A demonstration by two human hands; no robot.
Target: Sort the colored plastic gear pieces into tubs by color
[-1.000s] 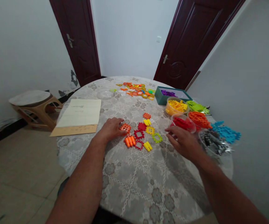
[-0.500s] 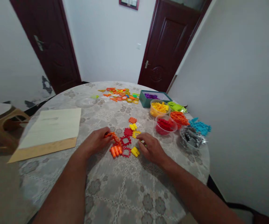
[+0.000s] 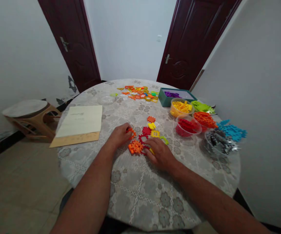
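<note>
My left hand (image 3: pixel 121 135) is closed, its fingers pinching an orange toothed plastic building piece (image 3: pixel 132 132). Just below and to its right, an orange square plate (image 3: pixel 136 147) lies by the joined pieces. My right hand (image 3: pixel 162 152) curls over the lower red frame piece (image 3: pixel 144 150), and a bit of a yellow piece (image 3: pixel 151 151) shows between thumb and finger. Its fingertips' hold is hidden. Beyond the hands lie a red plate (image 3: pixel 146 131), a yellow window piece (image 3: pixel 155 133), a small yellow piece (image 3: pixel 151 125), an orange plate (image 3: pixel 151 119) and a lime ring piece (image 3: pixel 164 140).
Tubs of yellow (image 3: pixel 181 108), red (image 3: pixel 188 126), orange (image 3: pixel 205 120) and grey pieces (image 3: pixel 220 142) stand right, beside blue pieces (image 3: pixel 232 130). A green box (image 3: pixel 165 100) holds purple ones. Mixed pieces (image 3: pixel 138 93) lie at the back; paper (image 3: pixel 79 122) lies left.
The view has shifted, and the scene sits further right. My right hand has moved left over the red frames. The orange plate now lies flat near the joined pieces; a lime ring shows uncovered.
</note>
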